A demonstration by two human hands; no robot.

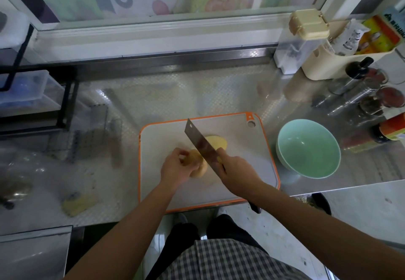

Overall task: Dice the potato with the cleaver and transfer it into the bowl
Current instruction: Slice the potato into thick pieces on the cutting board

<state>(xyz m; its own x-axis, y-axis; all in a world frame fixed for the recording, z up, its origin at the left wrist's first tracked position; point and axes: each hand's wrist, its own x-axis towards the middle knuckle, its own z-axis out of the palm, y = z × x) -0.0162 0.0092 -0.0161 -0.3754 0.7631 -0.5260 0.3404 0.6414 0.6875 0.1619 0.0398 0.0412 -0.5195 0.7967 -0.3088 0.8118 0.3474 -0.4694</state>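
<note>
The potato is found near the middle of the orange-rimmed cutting board [241, 139], which is set at the front edge of the steel bench [175, 87], and it is seen in two pieces. One potato half [198, 167] is held under the curled fingers of the left hand [175, 168], and a second half [217, 142] is laid pale face up just beyond the blade. The cleaver [200, 142] is gripped by its handle in the right hand [236, 170], its blade angled between the two pieces. For a clean dice, the held half is best laid flat side down, the fingertips tucked back from the edge, and the blade brought straight down in even slices before crosswise cuts are made. One cleaver, one board, one mint-green bowl [311, 148] and two potato pieces are counted; the bowl is stood just right of the board, and nothing is seen in it.
</note>
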